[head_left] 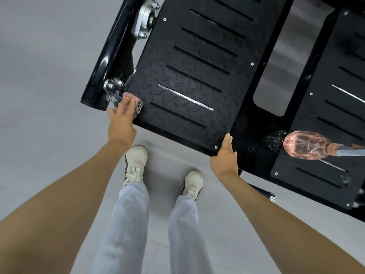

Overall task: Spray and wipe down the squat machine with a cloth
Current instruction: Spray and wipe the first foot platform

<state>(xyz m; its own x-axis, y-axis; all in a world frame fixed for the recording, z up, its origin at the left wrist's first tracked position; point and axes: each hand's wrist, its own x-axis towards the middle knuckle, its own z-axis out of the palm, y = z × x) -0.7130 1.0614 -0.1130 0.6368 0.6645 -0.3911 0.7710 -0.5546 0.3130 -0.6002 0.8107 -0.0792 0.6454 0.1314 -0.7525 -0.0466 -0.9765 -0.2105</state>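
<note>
The squat machine's black tread-plate footplate (pixel 193 80) fills the upper middle, tilted, with long slots across it. My left hand (pixel 120 119) holds a small pink and grey cloth (pixel 136 105) against the plate's near left corner, beside the silver bolts. My right hand (pixel 225 157) rests with straight fingers on the plate's near right corner. A clear pinkish spray bottle (pixel 305 144) lies on its side between the two footplates at the right, its neck pointing right.
A second black footplate (pixel 331 107) lies at the right. The machine's black frame bar (pixel 102 62) with silver bearing and bolts runs up the left side. My two white shoes (pixel 136 163) stand on the grey tiled floor just below the plate's edge.
</note>
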